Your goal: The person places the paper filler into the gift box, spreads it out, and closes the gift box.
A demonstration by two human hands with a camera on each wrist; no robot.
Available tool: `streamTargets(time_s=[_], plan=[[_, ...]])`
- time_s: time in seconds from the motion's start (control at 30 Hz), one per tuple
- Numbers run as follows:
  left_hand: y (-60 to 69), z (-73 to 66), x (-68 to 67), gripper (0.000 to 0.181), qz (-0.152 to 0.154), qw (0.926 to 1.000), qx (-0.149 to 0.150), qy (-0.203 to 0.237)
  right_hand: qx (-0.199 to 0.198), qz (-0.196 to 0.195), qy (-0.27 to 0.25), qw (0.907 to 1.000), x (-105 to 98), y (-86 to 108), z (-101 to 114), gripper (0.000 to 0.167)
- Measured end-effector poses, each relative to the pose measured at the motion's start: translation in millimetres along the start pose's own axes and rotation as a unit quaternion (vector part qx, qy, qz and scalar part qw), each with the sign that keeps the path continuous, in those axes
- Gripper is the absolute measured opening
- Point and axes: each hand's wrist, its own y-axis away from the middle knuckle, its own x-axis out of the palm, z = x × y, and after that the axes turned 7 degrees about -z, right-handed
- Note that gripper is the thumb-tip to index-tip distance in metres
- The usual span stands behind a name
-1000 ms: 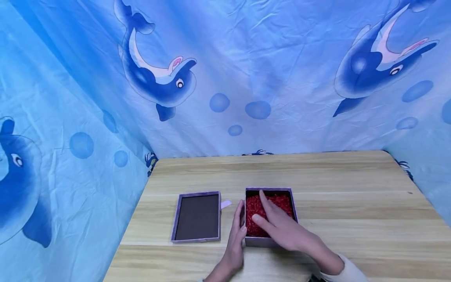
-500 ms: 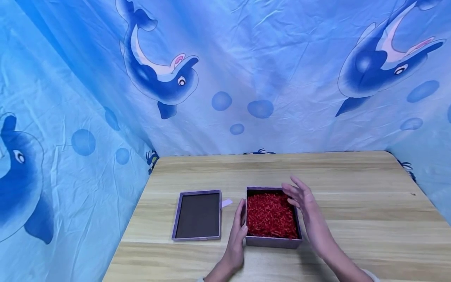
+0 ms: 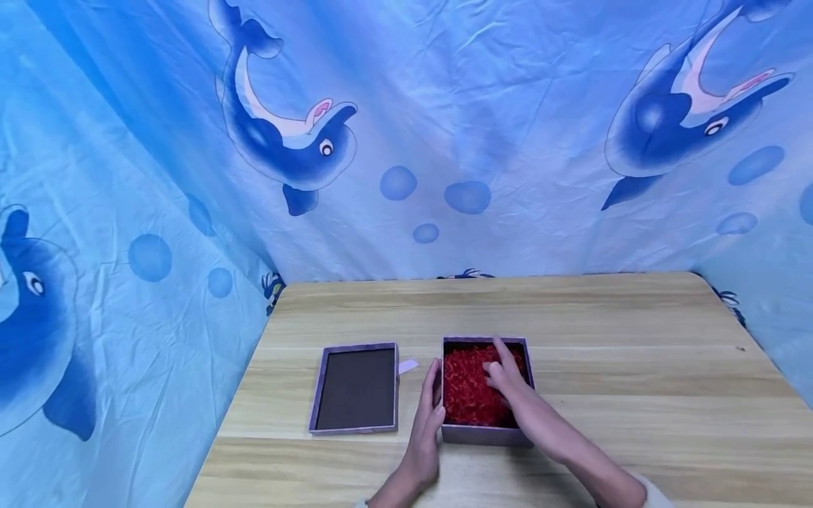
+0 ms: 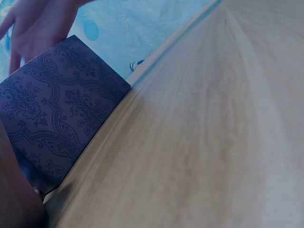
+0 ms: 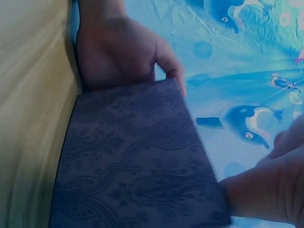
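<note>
A purple box (image 3: 485, 436) with a damask-like pattern stands open-topped on the table, filled with red shredded paper (image 3: 466, 388). My left hand (image 3: 422, 434) rests along the box's left wall, fingers straight and thumb near the front corner; in the right wrist view this left hand (image 5: 118, 54) touches the patterned side. My right hand (image 3: 513, 384) reaches over the right wall onto the shredded paper, index finger extended toward the back. Some of its fingertips are hidden. The left wrist view catches the right hand (image 4: 42, 28), fingers spread, above the box wall (image 4: 61, 109).
Left of the box lies a shallow purple-rimmed lid (image 3: 356, 391), dark inside face up, with a pale ribbon tab (image 3: 408, 366) at its right edge. The wooden table (image 3: 603, 310) is bordered by a blue dolphin-printed curtain (image 3: 356, 240) at the back and sides.
My right hand lifted out past the box's right edge, then came back down over the shredded paper, farther right than before. The left hand has stayed at the left wall.
</note>
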Motion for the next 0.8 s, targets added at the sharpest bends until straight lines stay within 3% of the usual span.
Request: streamTargets(time_s=[0.1, 0.2, 0.47, 0.7, 0.8], plan=[[0.1, 1.9, 0.9, 0.068, 0.005, 1.0000, 0.001, -0.002, -0.005, 0.044, 0.048, 0.9979, -2.0, -4.5, -2.9, 0.079], [-0.1, 3.2, 0.9, 0.069, 0.002, 1.0000, 0.001, -0.003, -0.005, 0.065, 0.057, 0.9962, -1.7, -11.0, -4.9, 0.082], [0.2, 3.6, 0.9, 0.069, -0.001, 0.9999, -0.007, -0.008, -0.022, 0.075, 0.061, 0.9950, -7.0, -11.5, -0.4, 0.078], [0.4, 2.4, 0.6, 0.069, -0.002, 0.9998, -0.017, -0.006, -0.120, 0.067, 0.051, 0.9893, -28.0, 7.6, 19.2, 0.066], [-0.6, 2.2, -0.5, 0.068, -0.003, 1.0000, -0.007, -0.005, -0.151, 0.077, 0.008, 0.9855, -27.8, 8.4, 21.7, 0.063]])
